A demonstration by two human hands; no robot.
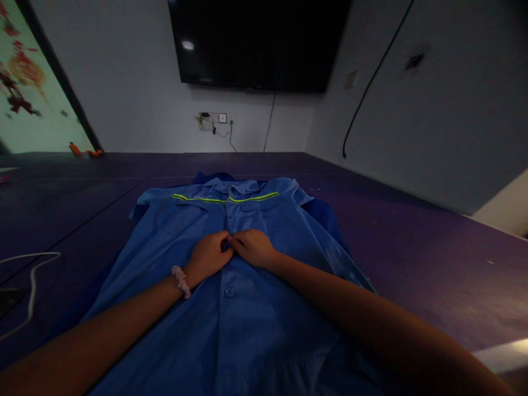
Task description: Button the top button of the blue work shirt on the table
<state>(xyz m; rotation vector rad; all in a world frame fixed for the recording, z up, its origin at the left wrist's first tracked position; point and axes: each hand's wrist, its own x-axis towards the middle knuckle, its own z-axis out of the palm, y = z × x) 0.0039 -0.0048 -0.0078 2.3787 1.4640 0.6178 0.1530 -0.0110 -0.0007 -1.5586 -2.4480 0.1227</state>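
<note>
A blue short-sleeved shirt (264,308) with a collar and yellow-green chest stripes lies front up, its collar at the far end. My left hand (209,254), with a pink scrunchie (181,281) at the wrist, pinches the shirt's front placket near the middle. Against its fingertips, my right hand (253,247) pinches the same edge from the other side. Whatever button or buttonhole is between the fingers is hidden. Below the hands, a button (229,291) shows on the placket. Darker blue cloth (324,217) sticks out from under the shirt.
The shirt rests on a purple surface (412,258). A white cable (33,286) and a dark flat object (10,300) lie at the left. Small orange objects (94,153) stand at the far left. A television (259,44) hangs on the wall above sockets (216,118).
</note>
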